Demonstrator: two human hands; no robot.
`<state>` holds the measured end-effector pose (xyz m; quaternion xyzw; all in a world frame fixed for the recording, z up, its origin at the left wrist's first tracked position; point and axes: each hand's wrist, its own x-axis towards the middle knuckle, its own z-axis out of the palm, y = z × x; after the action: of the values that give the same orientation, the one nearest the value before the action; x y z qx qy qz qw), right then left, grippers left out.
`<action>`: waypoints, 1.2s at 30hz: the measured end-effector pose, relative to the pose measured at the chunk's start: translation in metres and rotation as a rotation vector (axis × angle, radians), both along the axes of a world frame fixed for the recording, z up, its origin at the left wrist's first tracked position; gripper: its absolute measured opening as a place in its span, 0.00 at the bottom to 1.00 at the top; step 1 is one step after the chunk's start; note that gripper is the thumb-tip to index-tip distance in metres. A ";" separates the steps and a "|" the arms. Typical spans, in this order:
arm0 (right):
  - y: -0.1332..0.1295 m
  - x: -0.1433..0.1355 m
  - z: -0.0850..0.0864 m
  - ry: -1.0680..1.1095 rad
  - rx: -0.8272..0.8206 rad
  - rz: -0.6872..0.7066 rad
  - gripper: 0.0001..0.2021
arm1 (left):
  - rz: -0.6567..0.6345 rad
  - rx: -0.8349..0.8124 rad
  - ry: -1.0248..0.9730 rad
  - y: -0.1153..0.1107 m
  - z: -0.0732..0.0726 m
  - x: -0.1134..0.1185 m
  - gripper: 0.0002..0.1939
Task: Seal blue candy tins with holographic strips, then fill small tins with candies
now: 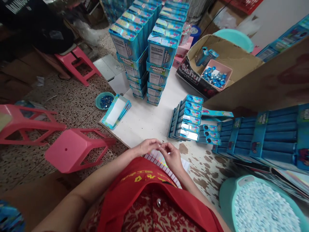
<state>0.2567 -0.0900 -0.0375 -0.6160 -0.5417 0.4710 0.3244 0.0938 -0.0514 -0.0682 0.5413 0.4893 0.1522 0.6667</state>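
At the near edge of the white table, my left hand (149, 146) and my right hand (172, 156) meet at the fingertips. The fingers of both are pinched, and whatever lies between them is too small to make out. Under them is a shiny sheet of small rectangular stickers (157, 159), partly hidden by my hands and the red apron (142, 172). Just beyond my right hand stands a tray of blue candy tins (189, 120), with shiny tops showing. A stack of flat blue cartons (116, 112) lies to the left of my hands.
Tall stacks of blue boxes (160, 53) stand at the table's back. At right are a cardboard box (189, 77) with a pink tray of blue caps, rows of blue packs (277, 137), and a tub of pale candies (265, 206). Pink stools (70, 149) and a bowl (98, 102) stand left.
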 end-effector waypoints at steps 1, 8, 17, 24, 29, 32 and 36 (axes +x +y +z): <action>0.000 0.002 0.010 -0.006 0.023 -0.031 0.10 | -0.047 -0.064 -0.074 -0.002 0.009 0.000 0.18; 0.021 0.031 0.060 -0.261 0.381 -0.298 0.08 | -0.122 0.033 -0.162 0.039 0.068 0.029 0.14; 0.132 0.081 0.056 -0.326 0.410 -0.487 0.09 | -0.120 0.262 -0.155 0.153 0.092 0.087 0.10; 0.155 0.090 0.019 -0.295 0.310 -0.543 0.06 | -0.040 0.061 -0.190 0.173 0.068 0.101 0.12; 0.157 0.093 0.012 -0.236 0.268 -0.582 0.09 | 0.015 -0.048 -0.259 0.168 0.051 0.096 0.14; 0.157 0.095 0.011 -0.182 0.223 -0.620 0.14 | 0.037 -0.145 -0.174 0.164 0.037 0.094 0.20; 0.160 0.098 0.009 -0.117 0.219 -0.621 0.14 | 0.104 -0.291 -0.303 0.158 0.017 0.100 0.27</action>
<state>0.3543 0.0702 -0.0289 -0.7393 -0.3933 0.2525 0.4848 0.1935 0.1066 -0.0512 0.3844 0.4277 0.1936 0.7949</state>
